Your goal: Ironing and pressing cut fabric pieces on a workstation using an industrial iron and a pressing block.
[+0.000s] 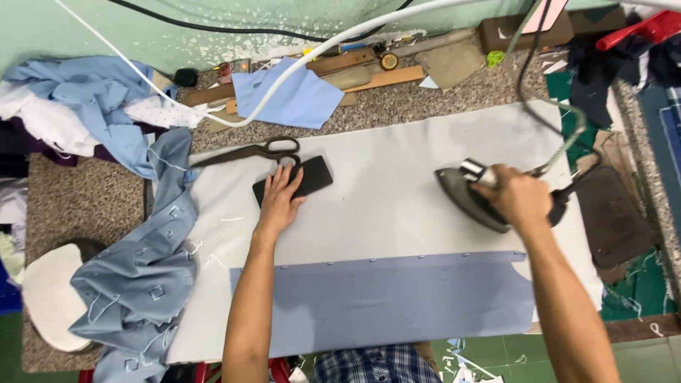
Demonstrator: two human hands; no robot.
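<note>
My left hand (279,201) lies flat, fingers spread, on a black rectangular slab (305,177) that rests on the pale grey pressing pad (383,206). My right hand (523,198) grips the handle of a dark metal clothes iron (464,197), which sits on the pad's right side with its tip pointing left. A long blue-grey fabric strip (383,298) with small pins along its top edge lies flat across the pad's near side. Black tailor's scissors (255,150) rest just behind the slab.
Crumpled light-blue garments (142,269) pile at the left edge and back left. A blue fabric piece (294,96), wooden rulers (386,76) and a white cord (284,78) sit along the back wall. The iron's dark cable (528,106) loops up at right beside a brown mat (613,213).
</note>
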